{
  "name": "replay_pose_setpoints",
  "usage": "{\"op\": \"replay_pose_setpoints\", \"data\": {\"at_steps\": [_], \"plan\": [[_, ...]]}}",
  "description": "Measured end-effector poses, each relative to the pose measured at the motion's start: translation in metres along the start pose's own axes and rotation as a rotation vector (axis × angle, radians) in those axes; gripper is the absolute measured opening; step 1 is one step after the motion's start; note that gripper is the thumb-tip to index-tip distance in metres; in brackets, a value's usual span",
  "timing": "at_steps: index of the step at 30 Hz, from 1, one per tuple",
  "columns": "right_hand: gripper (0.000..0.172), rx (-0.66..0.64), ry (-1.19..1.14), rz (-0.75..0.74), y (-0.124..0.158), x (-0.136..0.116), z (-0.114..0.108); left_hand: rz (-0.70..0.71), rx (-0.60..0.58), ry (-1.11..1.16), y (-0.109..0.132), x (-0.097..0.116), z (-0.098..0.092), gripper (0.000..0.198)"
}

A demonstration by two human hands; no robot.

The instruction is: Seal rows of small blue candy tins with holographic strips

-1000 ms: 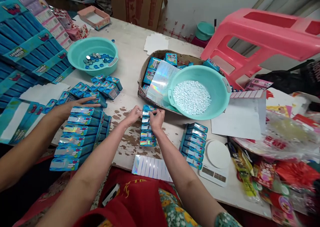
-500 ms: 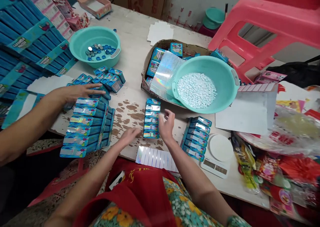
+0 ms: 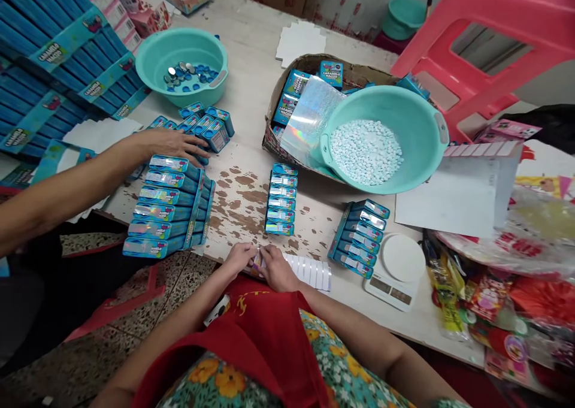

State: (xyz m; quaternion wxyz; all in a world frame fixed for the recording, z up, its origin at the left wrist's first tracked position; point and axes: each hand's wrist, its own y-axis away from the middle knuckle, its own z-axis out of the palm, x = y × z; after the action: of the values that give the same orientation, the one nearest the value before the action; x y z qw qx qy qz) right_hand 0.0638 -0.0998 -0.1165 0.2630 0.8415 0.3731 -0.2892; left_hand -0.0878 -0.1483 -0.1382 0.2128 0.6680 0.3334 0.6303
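Observation:
At the table's front edge, both hands are on a sheet of shiny sticker strips [image 3: 309, 271]. My left hand [image 3: 240, 259] pinches its left end, fingers pressed together. Close beside it, my right hand [image 3: 276, 268] is also closed on that end, covering part of the sheet. Just beyond stands a row of blue candy boxes [image 3: 282, 199], with shiny strips on most of their tops. To the right, a second row of blue boxes [image 3: 360, 238] sits beside a white kitchen scale [image 3: 395, 271].
A co-worker's hand [image 3: 173, 144] reaches over blue boxes at left, behind a stacked tray of boxes [image 3: 168, 207]. A teal basin [image 3: 431, 168] of white candies rests partly on a carton [image 3: 268, 123]. Another teal basin [image 3: 146, 75] holds small caps. Plastic bags [image 3: 539, 228] lie right.
My hands have drawn back from the box row to the sticker sheet and closed on its left end. The co-worker's hand has shifted slightly over the boxes. The camera view has shifted.

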Motion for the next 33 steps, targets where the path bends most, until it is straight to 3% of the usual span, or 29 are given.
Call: {"op": "replay_pose_setpoints", "data": {"at_steps": [3,9,16,22,27,33], "plan": [[0.053,-0.058,0.045,-0.033,0.003,-0.001,-0.004,-0.012,0.051,0.008,-0.001,-0.004,0.005,0.024],[0.053,-0.042,0.121,0.024,-0.002,-0.004,-0.004,-0.043,0.076,0.050,-0.001,-0.005,0.006,0.015],[0.051,-0.146,0.102,-0.090,0.003,0.004,0.002,-0.081,0.092,0.157,-0.003,-0.008,0.009,0.014],[0.030,-0.091,0.059,-0.045,0.007,0.006,-0.007,-0.096,0.100,0.218,-0.007,-0.008,0.010,0.014],[0.050,-0.033,0.006,-0.034,0.003,0.008,-0.001,-0.117,0.089,0.224,-0.008,-0.010,0.009,0.015],[0.054,-0.083,-0.028,-0.003,0.002,0.015,0.012,-0.129,0.080,0.254,-0.005,-0.004,0.007,0.016]]}}
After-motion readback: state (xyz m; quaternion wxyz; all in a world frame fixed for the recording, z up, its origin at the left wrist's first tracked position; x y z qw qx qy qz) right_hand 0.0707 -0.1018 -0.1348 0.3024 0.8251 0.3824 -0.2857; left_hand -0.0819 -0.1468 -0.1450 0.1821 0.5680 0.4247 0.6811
